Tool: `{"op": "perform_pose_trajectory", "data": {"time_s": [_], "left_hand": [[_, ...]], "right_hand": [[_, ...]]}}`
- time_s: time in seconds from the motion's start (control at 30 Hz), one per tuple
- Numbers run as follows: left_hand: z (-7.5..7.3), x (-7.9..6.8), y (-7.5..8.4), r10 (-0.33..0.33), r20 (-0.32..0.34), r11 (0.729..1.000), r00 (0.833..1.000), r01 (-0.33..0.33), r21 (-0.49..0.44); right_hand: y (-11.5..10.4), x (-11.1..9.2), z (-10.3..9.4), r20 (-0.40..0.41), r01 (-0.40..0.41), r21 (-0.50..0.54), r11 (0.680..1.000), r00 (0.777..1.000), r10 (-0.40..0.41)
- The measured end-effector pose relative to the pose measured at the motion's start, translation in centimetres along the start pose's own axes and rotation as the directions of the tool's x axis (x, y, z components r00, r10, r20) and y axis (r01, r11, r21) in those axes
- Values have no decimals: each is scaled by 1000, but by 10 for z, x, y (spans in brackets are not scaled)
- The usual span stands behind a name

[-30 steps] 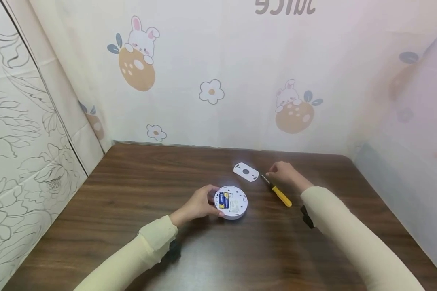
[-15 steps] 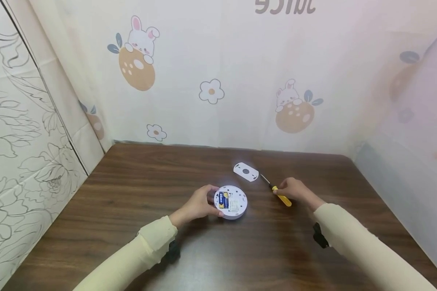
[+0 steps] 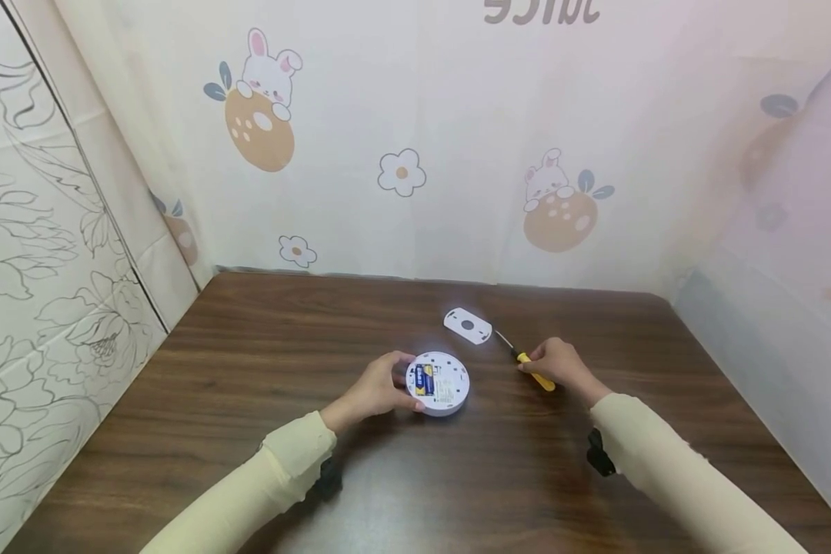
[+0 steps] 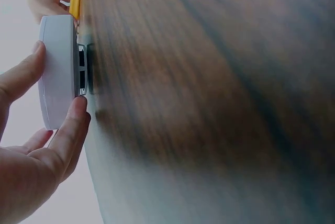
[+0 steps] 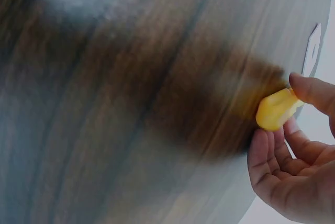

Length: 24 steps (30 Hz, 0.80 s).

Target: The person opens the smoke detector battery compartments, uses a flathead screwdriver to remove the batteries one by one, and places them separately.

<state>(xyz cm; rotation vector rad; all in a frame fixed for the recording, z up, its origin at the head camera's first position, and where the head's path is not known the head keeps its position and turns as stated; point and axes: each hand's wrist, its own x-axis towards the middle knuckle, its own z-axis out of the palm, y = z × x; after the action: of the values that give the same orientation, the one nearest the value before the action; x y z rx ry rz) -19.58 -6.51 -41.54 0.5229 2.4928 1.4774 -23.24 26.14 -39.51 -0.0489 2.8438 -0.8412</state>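
Note:
My left hand [image 3: 374,388] grips a round white smoke alarm [image 3: 450,388] from its left side, thumb and fingers spread around the rim. A blue-and-yellow battery [image 3: 425,380] sits in its upturned back. In the left wrist view the vented underside of the alarm [image 4: 57,72] faces the table. To the right, my right hand [image 3: 561,363] pinches the yellow handle of a screwdriver [image 3: 543,382] between thumb and fingers. The metal shaft points up and left, toward the white mounting plate. From the right wrist, the rounded handle end of the screwdriver [image 5: 273,113] shows.
A white oblong mounting plate [image 3: 458,320] with slots and a grey centre lies behind the alarm, near the screwdriver tip. All rests on a dark wooden table [image 3: 284,331]. Printed curtains [image 3: 346,92] hang along its back and sides.
My right hand has come from near the screwdriver's tip, back toward me, to its yellow handle and taken hold of it. My left hand and the alarm have stayed in place.

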Motion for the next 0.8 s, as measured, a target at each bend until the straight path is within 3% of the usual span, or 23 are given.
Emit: {"op": "perform_pose_trajectory", "data": {"time_s": [0.13, 0.8], "left_hand": [[0, -1, 1, 1, -4, 1000, 1000, -1, -4], [2, -4, -1, 26, -6, 1000, 1000, -26, 16]], "right_hand": [[1, 0, 0, -16, 15, 14, 1000, 1000, -15], [-1, -6, -16, 52, 0, 70, 998, 999, -3]]}}
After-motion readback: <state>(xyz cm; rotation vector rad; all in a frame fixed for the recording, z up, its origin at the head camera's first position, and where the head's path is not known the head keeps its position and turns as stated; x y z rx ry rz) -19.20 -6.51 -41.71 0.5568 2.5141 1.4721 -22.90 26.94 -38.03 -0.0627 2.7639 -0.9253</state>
